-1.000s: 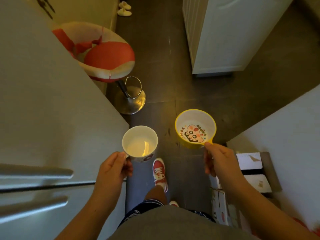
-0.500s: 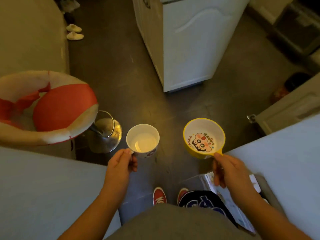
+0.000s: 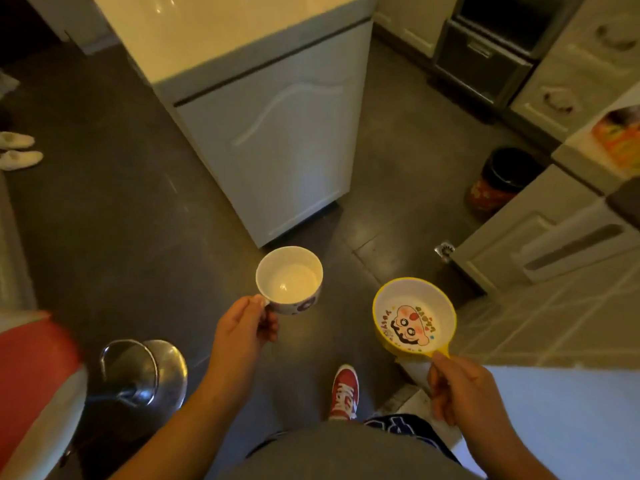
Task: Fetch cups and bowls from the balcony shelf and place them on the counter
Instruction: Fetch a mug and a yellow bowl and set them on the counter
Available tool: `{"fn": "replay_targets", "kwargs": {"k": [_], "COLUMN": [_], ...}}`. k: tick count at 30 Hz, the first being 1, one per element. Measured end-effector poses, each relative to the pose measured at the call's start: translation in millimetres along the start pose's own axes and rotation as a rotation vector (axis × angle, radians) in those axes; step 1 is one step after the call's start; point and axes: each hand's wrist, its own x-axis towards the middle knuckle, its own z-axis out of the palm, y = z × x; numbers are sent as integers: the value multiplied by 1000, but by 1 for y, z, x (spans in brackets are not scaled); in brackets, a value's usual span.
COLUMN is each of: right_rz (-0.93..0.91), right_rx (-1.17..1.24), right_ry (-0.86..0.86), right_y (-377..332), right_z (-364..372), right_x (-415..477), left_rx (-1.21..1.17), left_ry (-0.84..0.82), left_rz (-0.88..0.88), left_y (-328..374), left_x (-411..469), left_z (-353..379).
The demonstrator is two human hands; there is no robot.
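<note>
the left hand [image 3: 242, 327] has its fingers clamped on the handle of a white cup [image 3: 289, 279], and the right hand [image 3: 460, 386] pinches the tab handle of a yellow bowl [image 3: 414, 318]; both are carried level over the floor [image 3: 114, 220]. the cup looks like rigid, breakable ceramic, the bowl light plastic. the desk [image 3: 221, 32] ahead has a hard corner edge, with open floor on either side.

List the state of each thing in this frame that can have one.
White cup: upright, empty, held by its handle in the left hand.
Yellow bowl: upright, empty, held by its handle in the right hand.
Cabinet door: closed.
Counter: bare where visible.
Black bin: open-topped, contents not visible.
</note>
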Motion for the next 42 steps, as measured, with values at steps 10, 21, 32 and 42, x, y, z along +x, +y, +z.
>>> {"fn": "replay_targets", "kwargs": {"k": [10, 21, 32, 42], "right_rz": [-44, 88, 240, 203], "right_rx": [56, 139, 366, 319], "right_ry": [-26, 214, 477, 433], "right_y": [-104, -180, -186, -234], "right_z": [69, 93, 4, -114], "right_x": [137, 243, 302, 447], "left_rx": [87, 262, 340, 307], "left_ry": [-7, -276, -603, -562], "left_rz": [-29, -18, 22, 24], "left_y": [46, 126, 169, 200], "left_x": [131, 316, 404, 462], "left_z": [-2, 63, 293, 456]}}
